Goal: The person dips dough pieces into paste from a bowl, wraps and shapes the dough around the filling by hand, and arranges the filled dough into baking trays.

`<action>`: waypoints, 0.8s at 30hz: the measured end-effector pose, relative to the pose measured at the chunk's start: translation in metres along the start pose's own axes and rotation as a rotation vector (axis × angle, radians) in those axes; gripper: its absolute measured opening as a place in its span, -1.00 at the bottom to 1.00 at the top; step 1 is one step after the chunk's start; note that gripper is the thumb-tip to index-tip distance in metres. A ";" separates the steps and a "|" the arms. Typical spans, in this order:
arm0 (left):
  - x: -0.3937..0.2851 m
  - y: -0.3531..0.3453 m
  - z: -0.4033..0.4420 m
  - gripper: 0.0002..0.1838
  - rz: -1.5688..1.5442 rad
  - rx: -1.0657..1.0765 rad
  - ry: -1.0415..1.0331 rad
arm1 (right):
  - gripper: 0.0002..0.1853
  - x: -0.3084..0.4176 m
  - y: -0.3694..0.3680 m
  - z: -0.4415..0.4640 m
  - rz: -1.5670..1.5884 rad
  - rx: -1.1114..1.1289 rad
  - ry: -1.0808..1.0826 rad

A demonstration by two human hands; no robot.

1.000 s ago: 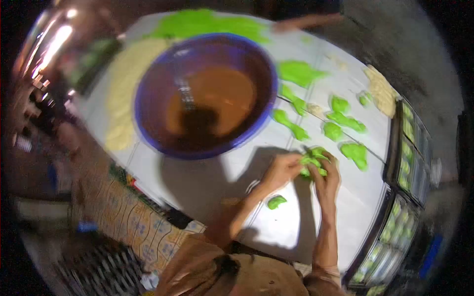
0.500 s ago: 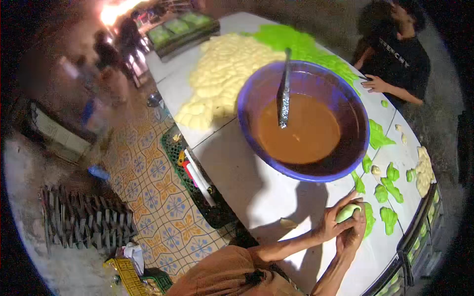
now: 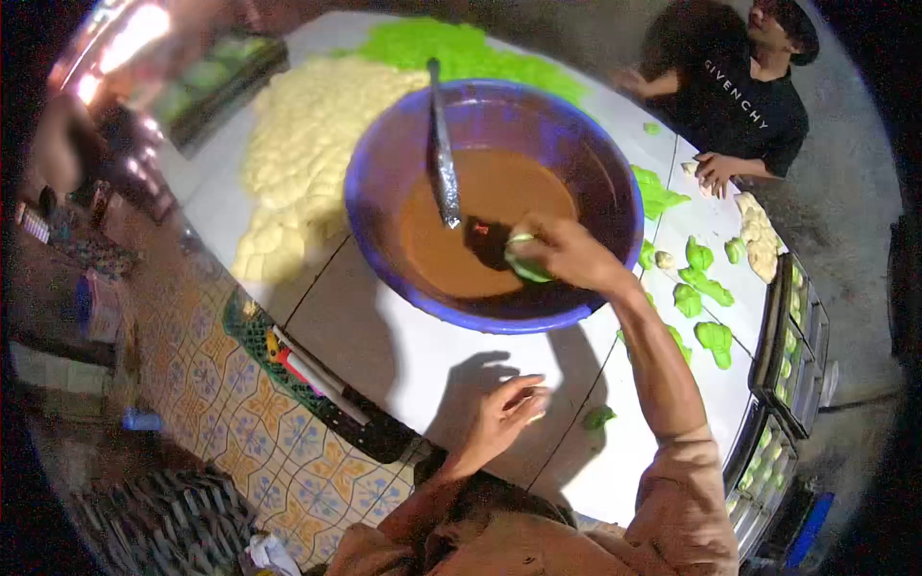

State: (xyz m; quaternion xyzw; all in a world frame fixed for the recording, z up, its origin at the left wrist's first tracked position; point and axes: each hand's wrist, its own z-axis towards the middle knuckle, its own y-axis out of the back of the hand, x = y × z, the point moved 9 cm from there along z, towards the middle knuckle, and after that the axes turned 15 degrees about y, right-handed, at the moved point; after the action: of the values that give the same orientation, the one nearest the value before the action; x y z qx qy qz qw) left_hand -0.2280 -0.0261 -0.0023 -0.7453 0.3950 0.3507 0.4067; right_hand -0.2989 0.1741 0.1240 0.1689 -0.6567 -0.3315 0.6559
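A large purple basin [image 3: 480, 324] holds brown liquid [image 3: 432, 259], and a metal-looking spoon or ladle handle [image 3: 441, 154] leans in it. Over the liquid, my right hand [image 3: 576, 252] is closed around a pale green dough ball [image 3: 526, 261], inside the basin's rim. Whether the ball touches the liquid I cannot tell. Below the basin, my left hand [image 3: 504, 415] hovers over the white tabletop [image 3: 423, 336], fingers slightly curled and apart, holding nothing I can see. A small green dough piece [image 3: 597, 418] lies to the right of that hand.
Cream dough pieces [image 3: 298, 163] and bright green dough [image 3: 461, 53] cover the table's far side. Several green lumps [image 3: 713, 341] lie at right, beside trays [image 3: 789, 326] of green pieces. A person in a black shirt [image 3: 735, 106] stands across, one hand [image 3: 715, 173] at the table.
My hands have come apart; the right one has carried the green dough ball up over the basin. The view has shifted. The other person's hand has moved near the cream dough at right.
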 end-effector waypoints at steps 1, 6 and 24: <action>-0.005 0.007 -0.009 -0.62 0.022 -0.045 0.035 | -0.78 -0.007 -0.015 0.012 -0.109 0.088 0.113; -0.010 0.034 -0.015 -0.64 0.116 -0.105 -0.032 | -0.79 -0.033 -0.067 0.023 -0.450 0.447 0.105; -0.048 0.007 0.005 -0.65 -0.155 -0.001 -0.096 | -0.82 0.006 -0.013 -0.031 0.983 -0.179 -0.177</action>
State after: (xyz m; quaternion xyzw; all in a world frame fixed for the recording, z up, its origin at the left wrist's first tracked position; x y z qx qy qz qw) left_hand -0.2567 -0.0095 0.0339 -0.7561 0.3163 0.3536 0.4508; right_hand -0.2723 0.1543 0.1180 -0.2458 -0.6807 -0.0514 0.6882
